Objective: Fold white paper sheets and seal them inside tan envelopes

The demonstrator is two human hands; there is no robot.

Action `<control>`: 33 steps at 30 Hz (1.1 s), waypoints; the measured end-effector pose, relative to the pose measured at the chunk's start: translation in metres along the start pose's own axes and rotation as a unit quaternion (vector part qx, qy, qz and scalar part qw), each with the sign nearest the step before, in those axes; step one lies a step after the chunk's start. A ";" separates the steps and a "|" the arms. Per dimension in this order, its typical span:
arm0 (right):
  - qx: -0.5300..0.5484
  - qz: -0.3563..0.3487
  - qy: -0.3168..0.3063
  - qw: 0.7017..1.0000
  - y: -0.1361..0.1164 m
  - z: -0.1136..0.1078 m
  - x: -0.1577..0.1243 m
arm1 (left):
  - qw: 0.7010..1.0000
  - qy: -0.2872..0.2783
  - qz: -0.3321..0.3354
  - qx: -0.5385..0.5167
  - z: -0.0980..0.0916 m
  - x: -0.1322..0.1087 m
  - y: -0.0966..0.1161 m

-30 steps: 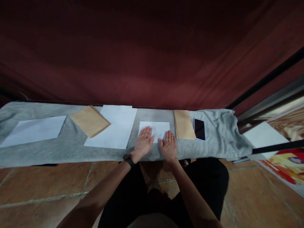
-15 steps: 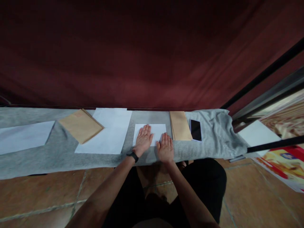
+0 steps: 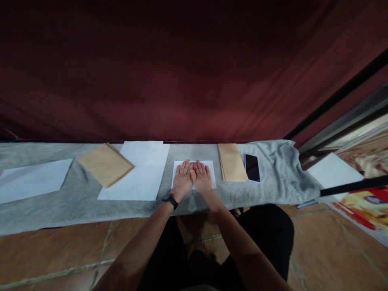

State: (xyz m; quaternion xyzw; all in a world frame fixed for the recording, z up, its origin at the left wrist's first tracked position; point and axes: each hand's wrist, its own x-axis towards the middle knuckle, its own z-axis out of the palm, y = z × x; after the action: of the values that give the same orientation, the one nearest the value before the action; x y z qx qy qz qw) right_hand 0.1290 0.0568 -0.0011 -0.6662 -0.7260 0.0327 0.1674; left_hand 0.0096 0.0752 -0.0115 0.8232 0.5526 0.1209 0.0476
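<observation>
A small white sheet of paper [image 3: 213,174], possibly folded, lies on the grey cloth [image 3: 127,207] in front of me. My left hand [image 3: 182,178] rests flat on its left half, fingers stretched out, a dark watch on the wrist. Beside it, my right hand [image 3: 201,177] is pressed flat on the middle of the paper, thumb against the left hand. The hands cover much of the sheet. Just right of it lies a stack of brown envelopes [image 3: 233,162].
A phone [image 3: 252,168] lies right of the envelopes. Further left, more brown envelopes [image 3: 104,165] overlap large white sheets [image 3: 139,173], with another white sheet [image 3: 33,180] at the far left. A dark red panel [image 3: 182,81] rises behind; a black bar [image 3: 354,186] crosses at right.
My right hand has slid left and up from the paper's lower right edge onto its middle, next to my left hand. The left hand stays flat on the paper.
</observation>
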 end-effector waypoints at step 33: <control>-0.046 0.162 0.075 0.983 0.034 -0.032 -0.035 | 0.985 0.149 -0.087 0.021 -0.007 -0.086 -0.018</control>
State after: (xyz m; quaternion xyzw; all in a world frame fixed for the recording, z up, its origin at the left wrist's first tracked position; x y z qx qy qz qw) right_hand 0.1727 0.0210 0.0133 -0.7825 -0.5947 -0.0241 0.1826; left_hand -0.0400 0.0023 -0.0210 0.7454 0.6258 0.2261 -0.0418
